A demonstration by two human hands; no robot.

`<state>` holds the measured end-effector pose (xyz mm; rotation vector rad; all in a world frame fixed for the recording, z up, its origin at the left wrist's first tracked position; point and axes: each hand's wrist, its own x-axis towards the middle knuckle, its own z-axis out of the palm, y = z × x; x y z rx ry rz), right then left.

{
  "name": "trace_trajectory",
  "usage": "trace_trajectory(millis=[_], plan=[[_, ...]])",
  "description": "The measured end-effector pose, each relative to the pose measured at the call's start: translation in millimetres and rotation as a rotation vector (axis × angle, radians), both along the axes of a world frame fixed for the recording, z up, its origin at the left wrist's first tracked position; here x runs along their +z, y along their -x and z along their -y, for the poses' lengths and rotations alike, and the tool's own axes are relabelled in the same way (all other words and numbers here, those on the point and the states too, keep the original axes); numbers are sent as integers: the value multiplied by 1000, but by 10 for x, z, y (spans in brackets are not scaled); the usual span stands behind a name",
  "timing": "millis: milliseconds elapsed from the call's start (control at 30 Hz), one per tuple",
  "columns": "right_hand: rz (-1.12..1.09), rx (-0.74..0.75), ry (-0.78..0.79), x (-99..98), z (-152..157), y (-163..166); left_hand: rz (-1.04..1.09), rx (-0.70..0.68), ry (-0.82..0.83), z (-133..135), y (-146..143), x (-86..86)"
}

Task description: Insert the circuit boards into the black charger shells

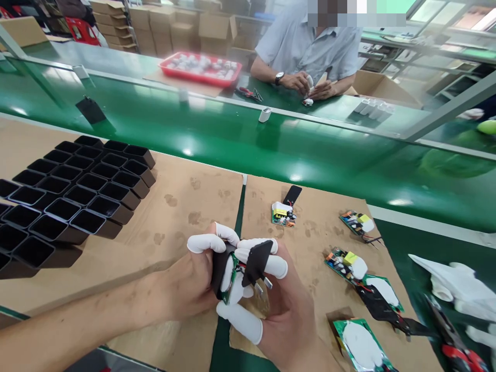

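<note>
Both my hands meet at the bottom centre, fingertips in white finger cots. My left hand grips a black charger housing with a green circuit board sticking out of it. My right hand pinches the black plug cap with its two metal prongs against that board. Thin wires run between cap and board.
A stack of empty black housings lies at left on brown cardboard. Loose circuit boards and white-padded boards lie at right. Red-handled pliers sit bottom right. Beyond the green conveyor a person's hands work near a red tray.
</note>
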<state>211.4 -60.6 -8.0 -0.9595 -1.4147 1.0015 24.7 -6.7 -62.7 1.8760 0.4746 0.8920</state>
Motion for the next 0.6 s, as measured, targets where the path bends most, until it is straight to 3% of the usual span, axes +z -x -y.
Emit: trace_trajectory(millis=[200, 433, 600], plan=[[57, -67, -24, -54, 35, -18, -26, 38, -132, -60, -5, 119], [-119, -122, -23, 101, 68, -88, 16, 113, -111, -109, -26, 91], [-108, -115, -41, 136, 49, -97, 26, 111, -140, -102, -47, 100]])
